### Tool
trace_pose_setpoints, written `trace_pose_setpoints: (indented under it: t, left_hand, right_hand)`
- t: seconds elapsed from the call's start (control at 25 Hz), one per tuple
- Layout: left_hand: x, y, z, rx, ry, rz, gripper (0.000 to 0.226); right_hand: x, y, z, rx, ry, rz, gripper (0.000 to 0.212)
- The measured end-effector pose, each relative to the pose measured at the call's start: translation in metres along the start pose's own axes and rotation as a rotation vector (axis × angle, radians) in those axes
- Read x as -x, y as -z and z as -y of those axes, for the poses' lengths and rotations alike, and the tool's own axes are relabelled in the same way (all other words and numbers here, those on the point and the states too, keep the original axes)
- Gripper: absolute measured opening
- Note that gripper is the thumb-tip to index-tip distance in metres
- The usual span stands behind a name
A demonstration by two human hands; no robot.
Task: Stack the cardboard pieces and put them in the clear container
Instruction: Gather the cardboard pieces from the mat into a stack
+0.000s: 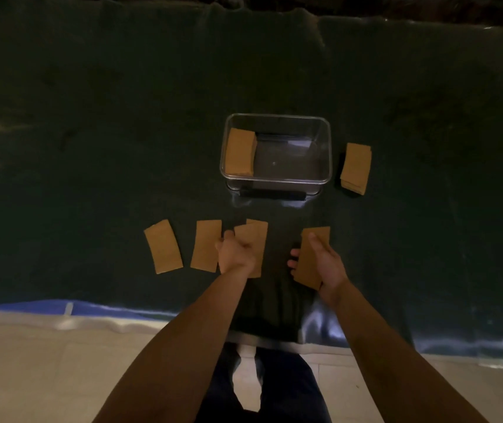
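A clear container [323,148] stands at mid table with a stack of brown cardboard pieces [239,151] against its left wall. A second cardboard stack [355,168] lies on the cloth just right of the container. Two single pieces lie flat at the near left, one tilted [162,246] and one upright [205,245]. My left hand [234,253] grips a piece [255,236] that overlaps another one beneath it. My right hand [325,264] holds a small cardboard stack [311,264] a little above the cloth.
A dark green cloth [122,132] covers the table; its near edge shows a blue shiny band [46,309]. The container rests on its own lid [274,195]. Pale floor [30,377] and my legs fill the bottom of the view.
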State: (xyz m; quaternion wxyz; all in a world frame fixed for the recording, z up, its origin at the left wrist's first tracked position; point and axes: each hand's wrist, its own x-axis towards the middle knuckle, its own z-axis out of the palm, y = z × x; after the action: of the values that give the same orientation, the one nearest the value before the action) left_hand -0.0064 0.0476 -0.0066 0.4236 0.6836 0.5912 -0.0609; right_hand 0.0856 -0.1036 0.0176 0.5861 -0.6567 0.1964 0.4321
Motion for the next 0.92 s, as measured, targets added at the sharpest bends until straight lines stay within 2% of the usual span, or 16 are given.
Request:
trace_pose_setpoints:
  t: [0.08,0.2,0.24,0.32,0.4,0.6,0.64,0.72,0.8,0.88,0.92]
  left_hand:
    - [-0.006,0.017,0.007,0.098,-0.010,-0.043,0.039]
    - [-0.028,0.052,0.029,0.097,0.093,-0.164,0.060]
    - [-0.034,0.059,0.035,0.023,0.124,-0.158,0.060]
    - [-0.038,0.062,0.039,-0.119,0.135,-0.119,0.039]
    - [-0.034,0.061,0.030,-0.121,0.148,-0.124,0.025]
    - [-0.030,0.070,0.019,-0.188,0.158,-0.128,0.039]
    - [-0.027,0.072,0.016,-0.173,0.133,-0.075,0.042]
    - [-0.016,0.077,0.006,0.060,0.087,0.113,0.050]
    - [0.004,0.081,0.002,0.442,0.161,0.394,0.056]
    - [0.023,0.081,0.000,0.626,0.229,0.621,0.057]
    - [0.028,0.078,-0.001,0.654,0.234,0.656,0.055]
  right_hand:
    - [0.003,-0.005,0.002,0.010,0.014,0.018,0.025]
    - [0.009,-0.017,0.002,0.039,0.020,0.060,0.030]
    - [0.010,-0.020,0.000,0.054,0.019,0.076,0.031]
    - [0.014,-0.025,-0.004,0.072,0.016,0.091,0.028]
    - [0.019,-0.028,-0.007,0.086,0.007,0.095,0.026]
    - [0.027,-0.034,-0.010,0.149,0.029,0.080,0.035]
    - [0.029,-0.035,-0.010,0.186,0.038,0.075,0.039]
    - [0.033,-0.041,-0.007,0.225,0.055,0.081,0.048]
    - [0.038,-0.049,-0.005,0.226,0.050,0.130,0.060]
    - [0.043,-0.058,-0.005,0.163,-0.009,0.235,0.067]
    - [0.045,-0.062,-0.005,0.119,-0.042,0.288,0.066]
